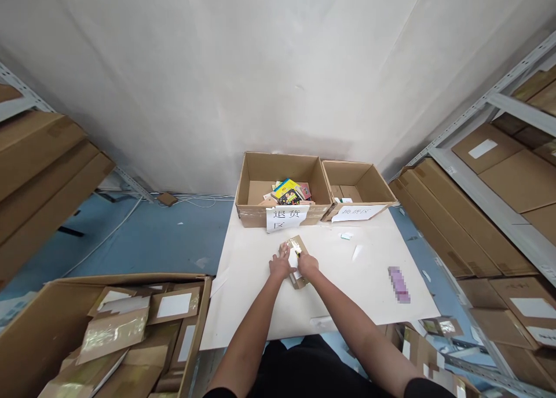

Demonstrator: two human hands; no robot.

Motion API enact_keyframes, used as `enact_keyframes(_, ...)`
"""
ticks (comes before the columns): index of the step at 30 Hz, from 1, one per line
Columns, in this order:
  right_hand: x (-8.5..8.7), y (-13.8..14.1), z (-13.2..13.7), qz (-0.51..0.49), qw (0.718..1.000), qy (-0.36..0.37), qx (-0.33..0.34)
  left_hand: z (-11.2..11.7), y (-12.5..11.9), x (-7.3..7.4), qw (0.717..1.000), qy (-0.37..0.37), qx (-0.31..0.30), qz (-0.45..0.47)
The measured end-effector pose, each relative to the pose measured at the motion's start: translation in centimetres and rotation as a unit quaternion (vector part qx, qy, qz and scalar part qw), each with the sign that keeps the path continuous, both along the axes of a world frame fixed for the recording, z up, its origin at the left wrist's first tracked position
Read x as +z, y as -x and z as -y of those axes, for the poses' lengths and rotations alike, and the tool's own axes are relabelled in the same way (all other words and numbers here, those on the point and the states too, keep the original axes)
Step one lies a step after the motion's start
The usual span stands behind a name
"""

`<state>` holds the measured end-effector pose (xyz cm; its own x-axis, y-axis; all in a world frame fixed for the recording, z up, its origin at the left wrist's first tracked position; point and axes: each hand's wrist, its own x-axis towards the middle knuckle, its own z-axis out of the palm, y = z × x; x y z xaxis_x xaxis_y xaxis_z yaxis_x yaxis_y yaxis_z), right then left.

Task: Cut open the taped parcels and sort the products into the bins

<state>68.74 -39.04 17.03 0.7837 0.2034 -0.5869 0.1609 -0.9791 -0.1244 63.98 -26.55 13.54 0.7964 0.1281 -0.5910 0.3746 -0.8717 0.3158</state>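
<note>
A small brown cardboard parcel (299,246) with a white label lies on the white sheet (343,288) in front of me. My left hand (279,265) presses down on the parcel's left side, fingers lying flat. My right hand (307,265) is closed around a small yellow-handled cutter (297,251) whose tip rests on the top of the parcel. Both forearms reach in from the bottom of the view.
Two open cartons stand at the sheet's far edge: a larger one (256,204) with colourful small boxes, a smaller one (373,183) to its right, each with a paper label. A big carton (47,322) of flat parcels sits near left. Shelving with cartons flanks both sides.
</note>
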Motion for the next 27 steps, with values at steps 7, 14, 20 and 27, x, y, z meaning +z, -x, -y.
enact_keyframes(7,-0.2,6.9,8.1,-0.02,0.997,0.07,0.039,0.2,0.1,-0.1,1.0,-0.008,-0.006,0.016)
enact_keyframes(14,0.3,5.8,12.0,0.019,0.992,-0.051,-0.115,0.7,0.5,0.2,0.998,-0.012,0.016,0.067)
enact_keyframes(20,-2.2,3.5,10.2,0.05,0.973,-0.078,-0.213,6.3,2.7,-1.1,0.992,-0.074,0.053,0.083)
enact_keyframes(27,-2.5,-2.9,9.3,0.067,0.971,-0.135,-0.183,7.0,4.4,0.1,0.989,-0.126,0.036,0.068)
